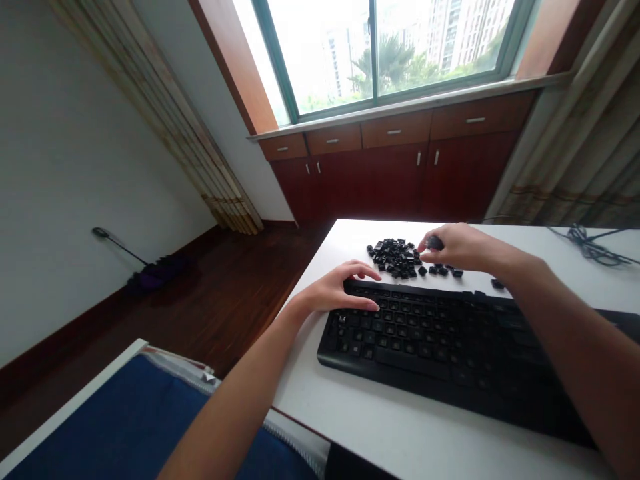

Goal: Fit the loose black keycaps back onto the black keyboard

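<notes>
A black keyboard (415, 333) lies on the white table, many of its keycaps off and bare key sockets showing. At its upper left corner my left hand (345, 287) grips the edge, thumb across the keys and fingers along the back rim. Behind the keyboard is a heap of loose black keycaps (395, 257). My right hand (457, 245) is beside that heap, its fingers closed around a small dark rounded object (435, 243) whose kind I cannot make out. The right forearm covers part of the keyboard's right side.
The white table (350, 400) has a coiled dark cable (590, 243) at its far right. A single keycap (497, 284) lies near my right wrist. A blue cloth-covered seat or bed (120, 420) is at lower left. Wooden cabinets (370, 180) stand under the window.
</notes>
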Available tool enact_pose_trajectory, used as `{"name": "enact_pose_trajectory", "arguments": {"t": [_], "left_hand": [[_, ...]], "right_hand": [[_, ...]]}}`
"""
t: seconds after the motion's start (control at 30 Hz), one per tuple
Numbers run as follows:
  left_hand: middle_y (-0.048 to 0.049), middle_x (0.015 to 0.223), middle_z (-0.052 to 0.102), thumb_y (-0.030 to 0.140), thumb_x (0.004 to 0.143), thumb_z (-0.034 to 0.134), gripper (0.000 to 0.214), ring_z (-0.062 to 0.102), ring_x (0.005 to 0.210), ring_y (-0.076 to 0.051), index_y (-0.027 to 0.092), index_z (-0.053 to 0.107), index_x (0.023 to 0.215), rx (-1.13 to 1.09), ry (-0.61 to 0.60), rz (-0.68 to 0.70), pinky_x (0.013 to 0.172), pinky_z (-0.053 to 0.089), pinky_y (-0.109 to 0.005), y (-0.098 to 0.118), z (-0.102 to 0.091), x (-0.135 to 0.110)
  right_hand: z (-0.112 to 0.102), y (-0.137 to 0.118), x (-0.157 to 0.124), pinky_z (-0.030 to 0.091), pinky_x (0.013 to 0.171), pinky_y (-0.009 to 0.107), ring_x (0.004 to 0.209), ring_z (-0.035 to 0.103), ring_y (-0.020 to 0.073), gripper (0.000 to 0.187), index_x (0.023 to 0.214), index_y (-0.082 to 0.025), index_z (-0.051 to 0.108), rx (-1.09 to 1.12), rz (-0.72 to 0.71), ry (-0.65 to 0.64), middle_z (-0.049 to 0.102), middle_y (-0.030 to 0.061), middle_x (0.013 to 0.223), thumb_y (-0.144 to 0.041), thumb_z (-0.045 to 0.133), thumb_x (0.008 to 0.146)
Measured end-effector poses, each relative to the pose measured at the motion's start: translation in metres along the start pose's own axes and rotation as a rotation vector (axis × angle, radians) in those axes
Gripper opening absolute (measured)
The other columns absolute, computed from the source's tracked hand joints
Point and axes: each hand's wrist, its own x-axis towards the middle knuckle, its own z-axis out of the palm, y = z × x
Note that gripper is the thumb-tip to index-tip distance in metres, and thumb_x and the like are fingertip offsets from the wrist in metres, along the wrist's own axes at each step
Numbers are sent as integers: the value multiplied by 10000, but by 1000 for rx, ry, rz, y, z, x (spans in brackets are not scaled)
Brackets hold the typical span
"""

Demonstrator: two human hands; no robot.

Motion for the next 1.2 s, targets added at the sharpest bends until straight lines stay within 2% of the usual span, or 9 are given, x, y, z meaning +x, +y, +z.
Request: {"name": "enact_pose_trajectory", "arguments": {"t": [0.1, 0.2, 0.43, 0.57, 0.7, 0.8, 0.93, 1.03, 1.2], "left_hand": [[-73, 1241, 635, 448, 777, 810, 457, 574, 1173, -233, 248, 690, 1170, 16, -13, 13, 977, 445, -337, 1, 1, 0], [-78, 1221, 642, 450, 840, 751, 394, 591, 1132, -223, 234, 690, 1164, 18, 0, 8, 966, 455, -341, 2, 2, -1], [-81, 1172, 651, 431, 875, 719, 330, 602, 1105, -209, 214, 704, 1123, 35, 51, 35, 969, 459, -336, 6, 7, -2], [-83, 1135, 660, 443, 909, 670, 315, 613, 1004, -183, 195, 719, 1098, 4, 104, -2, 896, 471, -305, 5, 9, -1], [-87, 1130, 668, 462, 942, 616, 350, 614, 928, -160, 175, 704, 1123, -32, 143, -31, 811, 484, -276, -1, 11, 1], [-81, 1118, 679, 464, 935, 626, 359, 615, 921, -158, 174, 696, 1134, -45, 150, -38, 813, 486, -276, -5, 11, 1], [-76, 1106, 694, 440, 898, 686, 343, 614, 938, -167, 178, 707, 1118, -45, 117, -17, 847, 478, -292, -3, 9, -1], [-78, 1104, 698, 415, 891, 702, 331, 619, 969, -180, 182, 708, 1126, -43, 79, 9, 868, 473, -304, 0, 7, -2], [-82, 1145, 698, 379, 847, 754, 310, 626, 1094, -222, 201, 724, 1099, -45, 6, 45, 964, 457, -337, 1, 1, -2]], "right_hand": [[1, 5, 0, 462, 562, 292, 712, 678, 210, 295, 993, -248, 774, 31, -16, -56, 761, 47, 859, -310, 743, 707], [5, 7, 1, 464, 534, 282, 652, 669, 193, 285, 983, -253, 771, 60, -21, -110, 753, 32, 783, -288, 746, 701], [18, 10, 7, 440, 433, 279, 482, 603, 172, 157, 813, -223, 751, 78, 14, -149, 699, 37, 620, -322, 766, 692], [14, 5, 5, 415, 401, 269, 443, 578, 154, 181, 840, -229, 754, 88, -10, -141, 711, 33, 644, -365, 750, 721], [6, -17, -4, 474, 514, 272, 612, 663, 182, 165, 844, -273, 786, 87, -161, -171, 751, 14, 735, -386, 752, 729], [4, -37, -12, 516, 648, 281, 766, 709, 207, 149, 877, -294, 802, 136, -296, -277, 780, -2, 823, -345, 722, 762], [10, -53, -18, 527, 736, 273, 846, 728, 200, 187, 945, -299, 797, 186, -328, -389, 794, -17, 896, -282, 677, 802], [16, -54, -20, 522, 731, 277, 834, 725, 196, 196, 962, -311, 785, 135, -322, -383, 790, -29, 890, -265, 672, 808], [29, -48, -30, 506, 696, 292, 811, 714, 205, 190, 993, -337, 766, 112, -382, -294, 781, -20, 928, -310, 636, 857]]}}
